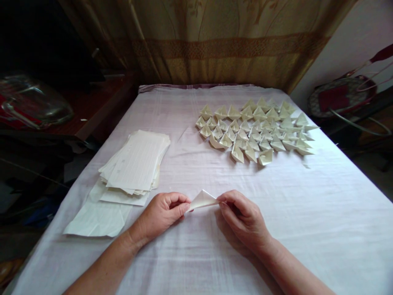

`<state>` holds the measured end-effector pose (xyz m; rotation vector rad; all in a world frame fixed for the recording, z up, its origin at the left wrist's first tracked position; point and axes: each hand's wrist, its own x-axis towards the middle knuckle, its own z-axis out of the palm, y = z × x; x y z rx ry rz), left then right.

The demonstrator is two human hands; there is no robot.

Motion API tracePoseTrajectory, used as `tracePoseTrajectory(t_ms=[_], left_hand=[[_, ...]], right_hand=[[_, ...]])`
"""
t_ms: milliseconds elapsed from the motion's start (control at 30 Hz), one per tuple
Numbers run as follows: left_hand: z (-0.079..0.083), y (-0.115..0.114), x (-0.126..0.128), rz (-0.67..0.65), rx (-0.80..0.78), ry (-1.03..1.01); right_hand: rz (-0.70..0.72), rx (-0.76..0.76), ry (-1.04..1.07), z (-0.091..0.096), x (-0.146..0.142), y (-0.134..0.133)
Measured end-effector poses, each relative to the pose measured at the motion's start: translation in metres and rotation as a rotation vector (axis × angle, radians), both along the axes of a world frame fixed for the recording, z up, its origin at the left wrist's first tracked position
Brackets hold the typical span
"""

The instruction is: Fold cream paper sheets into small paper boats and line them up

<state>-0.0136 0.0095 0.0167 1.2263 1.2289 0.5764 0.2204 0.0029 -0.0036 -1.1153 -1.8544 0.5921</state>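
Observation:
Between my two hands is a small folded piece of white paper (202,199), with a pointed peak at the top and a long lower edge. My left hand (162,213) pinches its left corner between thumb and fingers. At the right corner, the thumb and forefinger of my right hand (244,219) are closed on the same paper. Beyond, at the right back of the table, several folded paper boats (245,131) stand close together in rows. A stack of paper sheets (135,159) lies to the left of my left hand.
A white cloth (196,262) covers the table. A loose sheet (95,215) pokes out from under the stack. Behind hangs a gold-brown curtain (215,45). A glass jar (33,100) is on dark red furniture at left; a patterned bag (344,96) is beyond the right edge.

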Motion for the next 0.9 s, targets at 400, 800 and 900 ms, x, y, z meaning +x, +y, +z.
tracePoseTrajectory(t_ms=[400, 800, 900], left_hand=[[-0.001, -0.003, 0.002, 0.069, 0.047, 0.008], [-0.003, -0.007, -0.009, -0.05, 0.183, 0.073], [-0.005, -0.009, -0.005, 0.041, 0.303, 0.123]], right_hand=[[0.015, -0.152, -0.019, 0.003, -0.004, -0.004], [-0.048, -0.278, 0.133, -0.002, -0.001, -0.003], [-0.044, -0.283, 0.135, -0.003, 0.0, -0.003]])
